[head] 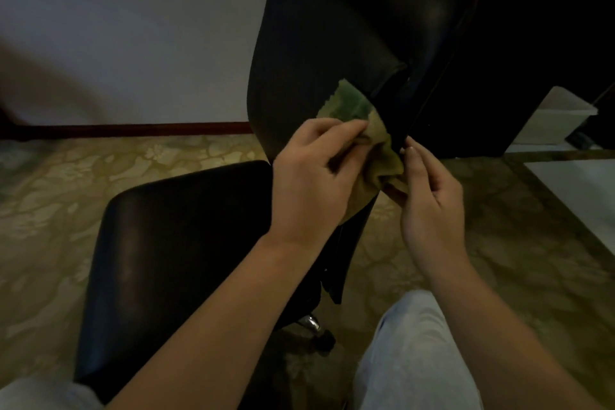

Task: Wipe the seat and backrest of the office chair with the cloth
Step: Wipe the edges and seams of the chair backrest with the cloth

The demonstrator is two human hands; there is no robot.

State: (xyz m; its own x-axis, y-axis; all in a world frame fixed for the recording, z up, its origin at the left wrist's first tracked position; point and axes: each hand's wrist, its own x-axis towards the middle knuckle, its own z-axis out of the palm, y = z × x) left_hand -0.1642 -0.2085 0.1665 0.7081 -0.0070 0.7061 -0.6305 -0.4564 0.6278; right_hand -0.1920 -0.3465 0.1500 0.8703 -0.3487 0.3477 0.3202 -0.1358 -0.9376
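A black office chair stands in front of me, its seat [179, 243] at lower left and its tall backrest [349, 43] rising at centre. A green-yellow cloth [356, 113] hangs bunched in front of the backrest's lower edge. My left hand [316, 176] pinches the cloth from the left with curled fingers. My right hand [429, 196] holds the cloth's lower right part between thumb and fingers. Part of the cloth is hidden behind both hands.
Patterned beige carpet [100, 183] covers the floor. A pale wall with a dark red skirting board [133, 130] runs behind the chair. A white box [559, 116] and a white surface [579, 190] sit at right. My light trouser legs [409, 359] are below; the chair's chrome base [311, 323] shows.
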